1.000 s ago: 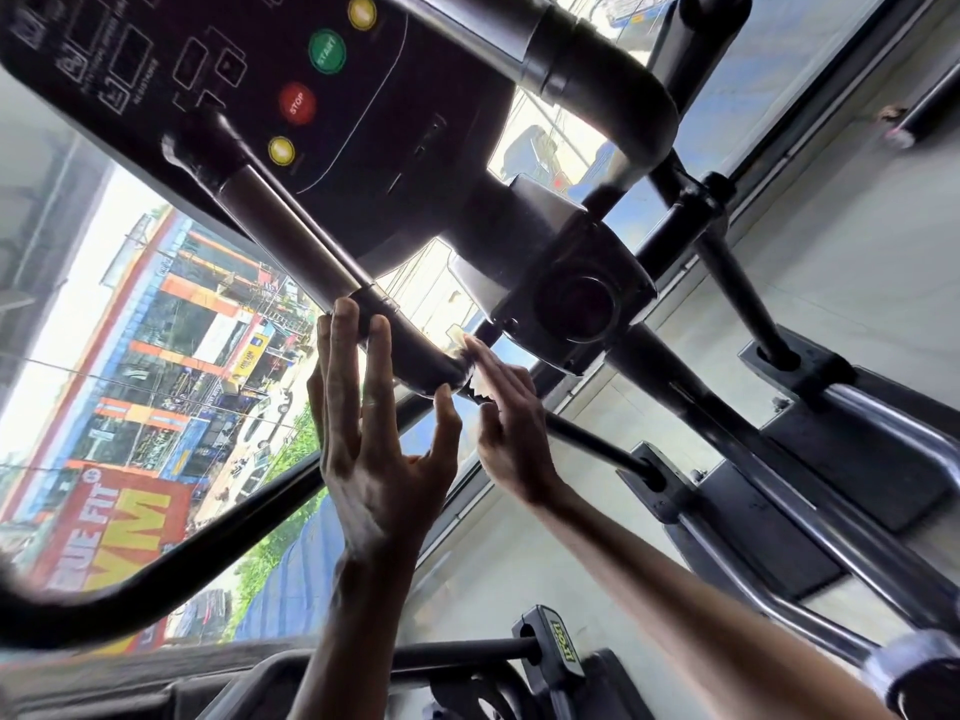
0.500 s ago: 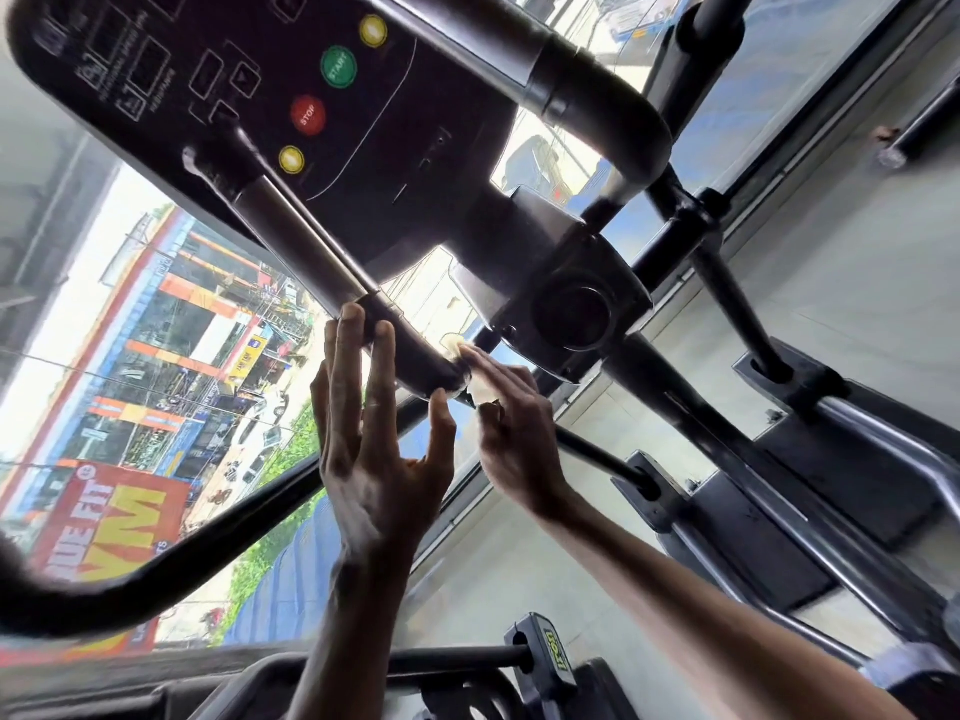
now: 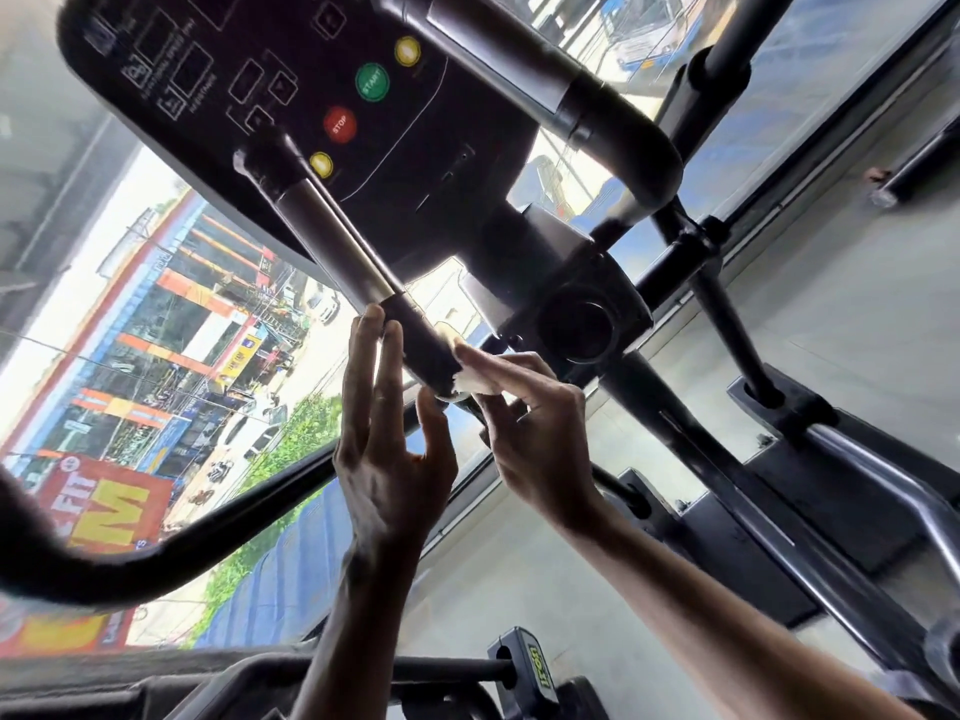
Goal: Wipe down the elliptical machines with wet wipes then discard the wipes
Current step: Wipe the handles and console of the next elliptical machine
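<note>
Background: a gym beside a wide window (image 3: 156, 356); beyond the console lies a street of shopfronts and bright signs
Console: the console (image 3: 311, 70) of the elliptical machine (image 3: 582, 283) fills the top of the view, a dark panel with a green START and a red STOP button
Handlebar: the handlebar (image 3: 337, 241) runs from the console's lower edge toward the person, bare metal nearest the console and a dark grip at the far end
Wet wipe: the wet wipe (image 3: 474, 380) is bunched white against the grip tip, the point of the bar farthest from the console; a pale edge shows over the top of the bar, so it seems wrapped partway round
Right hand: the right hand (image 3: 540, 433) pinches the wipe between thumb and fingers and presses it to the grip tip
Left hand: the left hand (image 3: 387, 459) holds nothing; its fingers lie straight along the bar where metal meets grip, thumb under the grip
Step in hand: likely wiping this handlebar, with the tip being done now
Doing it well: steady the bar with the left hand, fold the wipe fully round the grip, then draw it in one firm pass toward the console, twisting to reach the underside
Pressure: the grip looks textured, so press harder there than on the bare metal
Watch for: a small bunched wipe can slip free of a pinch; spread it flatter before the long pass
Left to do: by my reckoning the console face and the other bars, then binning the wipe
</note>
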A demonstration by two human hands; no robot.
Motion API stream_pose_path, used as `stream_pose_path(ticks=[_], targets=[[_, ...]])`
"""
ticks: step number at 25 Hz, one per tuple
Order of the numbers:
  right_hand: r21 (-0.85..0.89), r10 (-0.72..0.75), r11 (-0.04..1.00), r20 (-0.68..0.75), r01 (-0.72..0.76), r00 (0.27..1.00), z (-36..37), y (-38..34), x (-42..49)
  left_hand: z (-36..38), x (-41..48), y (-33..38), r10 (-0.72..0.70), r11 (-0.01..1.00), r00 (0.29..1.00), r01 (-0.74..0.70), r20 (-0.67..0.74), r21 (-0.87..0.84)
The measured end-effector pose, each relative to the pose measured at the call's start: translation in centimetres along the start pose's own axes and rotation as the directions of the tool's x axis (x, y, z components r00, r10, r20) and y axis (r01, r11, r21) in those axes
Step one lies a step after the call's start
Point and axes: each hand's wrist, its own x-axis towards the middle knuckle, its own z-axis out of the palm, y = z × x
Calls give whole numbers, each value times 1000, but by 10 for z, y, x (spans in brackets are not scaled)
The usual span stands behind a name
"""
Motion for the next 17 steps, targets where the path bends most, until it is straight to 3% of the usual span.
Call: stream_pose_path(ticks=[8, 13, 17], targets=[[-65, -61, 996, -34, 59, 998, 8, -21, 13, -9, 7, -4, -49, 998, 995, 44, -84, -54], [-50, -90, 995, -128, 84, 988, 28, -31, 19, -7, 6, -8, -54, 996, 995, 47, -88, -79], [-87, -82, 993, -84, 74, 993, 31, -33, 32, -9, 10, -12, -132, 984, 984, 115, -116, -139]])
